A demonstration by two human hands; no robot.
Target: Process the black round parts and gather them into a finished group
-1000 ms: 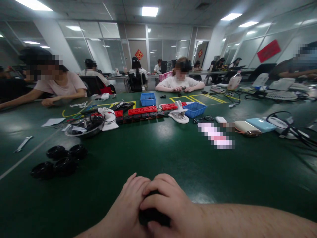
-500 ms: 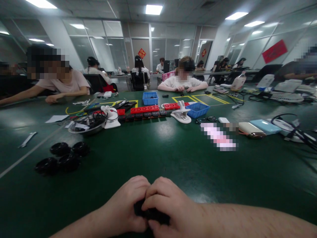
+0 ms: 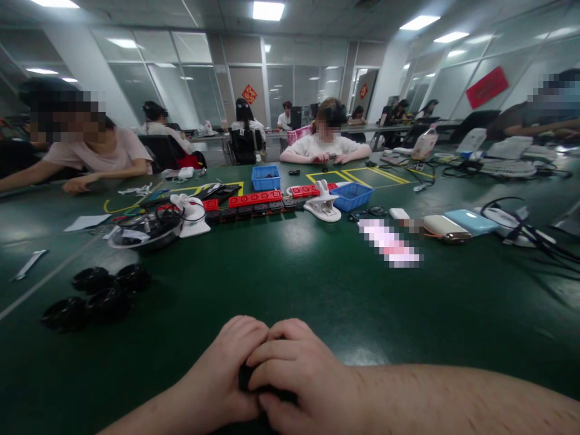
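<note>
Close to the near edge of the table (image 3: 217, 284), my left hand (image 3: 226, 368) and my right hand (image 3: 299, 374) meet around a black part (image 3: 272, 389). Fingers of both hands curl over it, so its shape and kind are mostly hidden. The right fingers lie across its top, with the thumb below; the left hand wraps its left side. Off to the left sits a cluster of several glossy black rounded pieces (image 3: 109, 305), apart from my hands.
A metal bowl of black parts (image 3: 149, 238), white clip stands (image 3: 324, 205), a red-and-black row of blocks (image 3: 256, 199) and blue bins (image 3: 353, 196) stand across the middle. A wrench (image 3: 29, 264) lies left; a power bank (image 3: 446, 228) and cables lie right. Co-workers sit beyond.
The view has turned slightly right, so the table items appear shifted left. Both hands still grip the black part, the right fingers lying a little farther over it.
</note>
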